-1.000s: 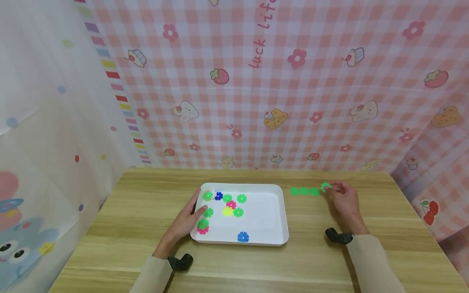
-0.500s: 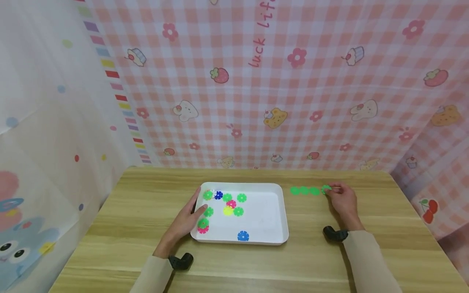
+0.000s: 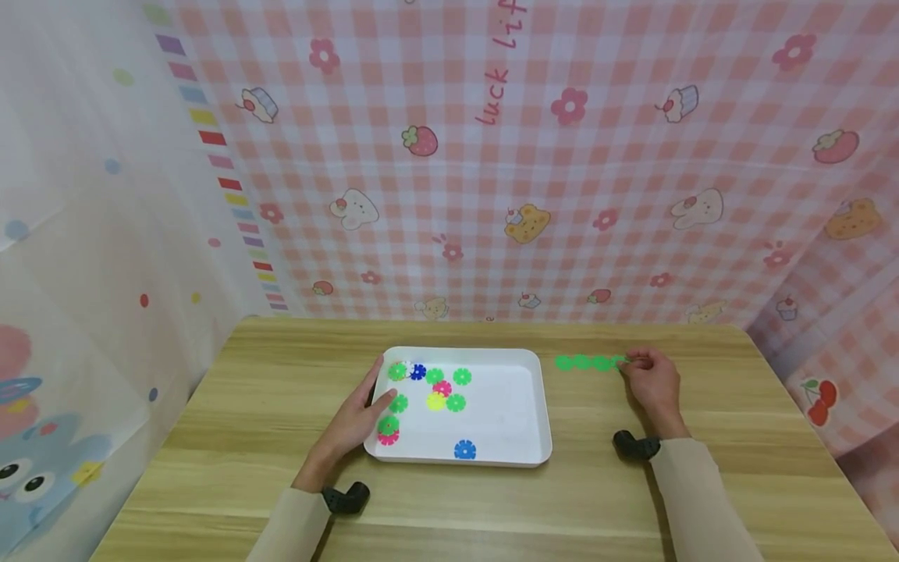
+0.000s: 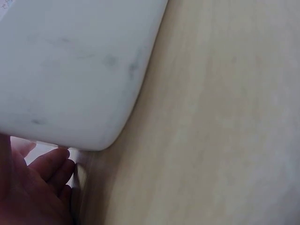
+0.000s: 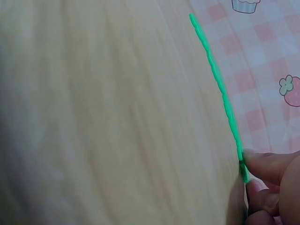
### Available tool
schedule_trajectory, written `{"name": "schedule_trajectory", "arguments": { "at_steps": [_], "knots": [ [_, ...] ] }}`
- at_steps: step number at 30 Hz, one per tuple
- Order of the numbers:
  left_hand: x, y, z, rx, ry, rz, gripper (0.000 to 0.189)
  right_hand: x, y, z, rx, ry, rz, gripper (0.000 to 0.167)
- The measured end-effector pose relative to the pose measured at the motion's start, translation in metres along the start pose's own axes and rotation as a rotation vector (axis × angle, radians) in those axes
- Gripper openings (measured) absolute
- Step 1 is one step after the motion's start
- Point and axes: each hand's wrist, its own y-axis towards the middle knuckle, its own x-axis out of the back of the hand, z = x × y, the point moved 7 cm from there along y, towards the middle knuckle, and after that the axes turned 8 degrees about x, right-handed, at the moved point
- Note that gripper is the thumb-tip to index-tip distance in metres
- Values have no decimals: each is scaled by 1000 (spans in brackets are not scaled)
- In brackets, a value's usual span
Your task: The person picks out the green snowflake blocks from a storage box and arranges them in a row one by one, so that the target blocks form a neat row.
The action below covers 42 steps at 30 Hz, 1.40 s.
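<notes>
A white tray lies on the wooden table with several notched plastic snowflake discs in it. My left hand grips its left side, thumb over the rim and fingers along the outer wall; the left wrist view shows the fingers beside the tray wall. To the right of the tray, several green snowflake discs lie flat in a straight row. At the row's right end my right hand pinches another green snowflake disc between thumb and fingertips, its edge against the last one. Fingers partly cover that disc.
In the tray are green discs, pink ones, a yellow disc, a dark blue disc and a lighter blue disc. A pink checked cloth hangs behind the table's far edge.
My right hand has moved slightly left and brought the pinched green snowflake disc down flat against the row's right end. The left hand stays on the tray.
</notes>
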Motion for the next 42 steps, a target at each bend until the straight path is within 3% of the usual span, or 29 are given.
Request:
{"name": "schedule_trajectory", "arguments": {
  "at_steps": [17,22,32,42],
  "knots": [
    [-1,2,3,19,-4,-11,69,4,-5,2,-10,102,14,25],
    [-1,2,3,11,-3,-12,70,1,-8,13,23,114,62,27],
    [0,2,5,25,11,-23,70,-22,-26,73,160,169,224,33],
    [1,2,4,27,1,-21,70,-70,-54,138,158,257,399,30]
  ]
}}
